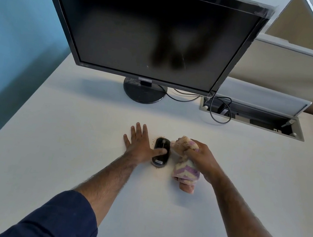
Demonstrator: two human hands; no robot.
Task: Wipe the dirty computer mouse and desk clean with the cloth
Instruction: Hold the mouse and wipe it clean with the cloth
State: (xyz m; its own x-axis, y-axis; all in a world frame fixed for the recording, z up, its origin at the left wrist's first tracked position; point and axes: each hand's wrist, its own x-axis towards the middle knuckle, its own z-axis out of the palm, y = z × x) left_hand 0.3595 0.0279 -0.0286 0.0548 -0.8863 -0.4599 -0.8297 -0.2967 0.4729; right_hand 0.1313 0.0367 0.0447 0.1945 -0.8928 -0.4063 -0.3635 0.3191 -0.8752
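The black computer mouse (162,143) lies near the middle of the white tabletop (66,134), ringed by fine sandy grit (161,170). The left hand (138,144) rests flat and spread on the tabletop just beside the mouse's left flank, its thumb laid across the mouse's back. The right hand (200,159) grips a bunched pink-and-purple striped cloth (185,170), whose front end touches the mouse's right side. A dark monitor (145,29) stands toward the far edge, and an open cable well (255,118) sits near the far right corner
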